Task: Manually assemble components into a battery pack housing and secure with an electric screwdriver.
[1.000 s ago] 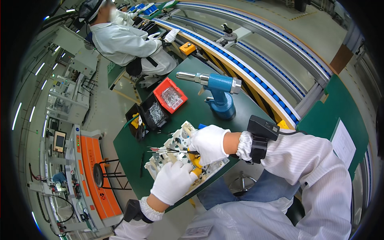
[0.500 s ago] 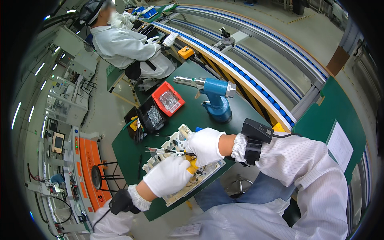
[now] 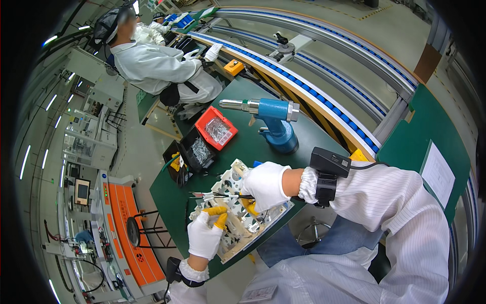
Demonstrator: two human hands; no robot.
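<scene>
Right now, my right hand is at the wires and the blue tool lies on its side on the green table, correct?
Not quite: the head view shows the blue tool standing upright on the green table, not lying on its side. Your right hand is at the wires.

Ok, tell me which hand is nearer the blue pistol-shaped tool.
Right. The white-gloved right hand is below the blue pistol-shaped tool in the picture; the white-gloved left hand is farther down and left, at the cream moulded frame.

Seated person, roller conveyor, black stool
</scene>
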